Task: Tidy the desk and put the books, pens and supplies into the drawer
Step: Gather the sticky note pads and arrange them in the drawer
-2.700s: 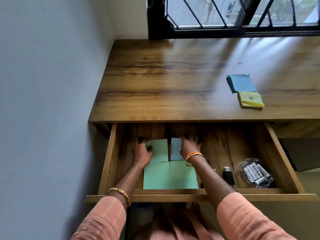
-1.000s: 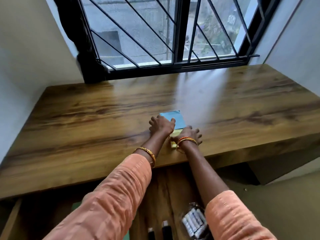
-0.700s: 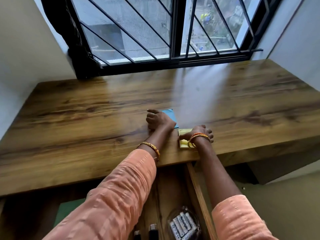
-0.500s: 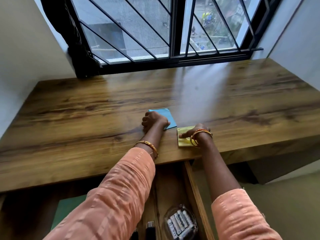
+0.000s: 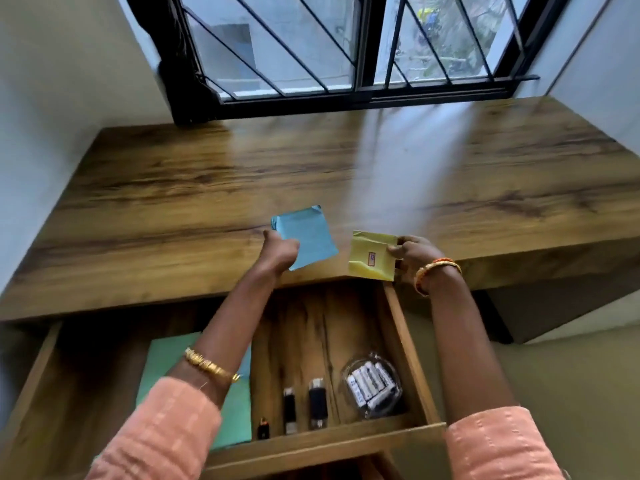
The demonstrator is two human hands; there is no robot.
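left hand (image 5: pixel 278 252) is pinched shut on a blue sticky pad (image 5: pixel 306 237), lifted off the wooden surface (image 5: pixel 207 188) near its front edge; right hand (image 5: pixel 412 254) is at 3 o'clock from it, fingers clamped on a yellow sticky pad (image 5: pixel 370 256) with a small label on its face – that one hangs right over the front lip, tilted; the two pads are near each other but not touching.

below, at 6 o'clock, the drawer (image 5: pixel 405 334) is pulled out; inside it green sheets (image 5: pixel 166 358) lie flat on the left part, partly hidden by the left forearm; toward the middle three small dark items stand in a row near the front wall – a tiny one (image 5: pixel 263 427) and two bigger black ones (image 5: pixel 289 405) (image 5: pixel 318 401), can't tell exactly what they are; at 3 o'clock from those a clear container of batteries (image 5: pixel 372 384) sits in the right corner.

barred window (image 5: pixel 346 46) at 12 o'clock behind the surface; both wrists wear bangles, sleeves are peach.
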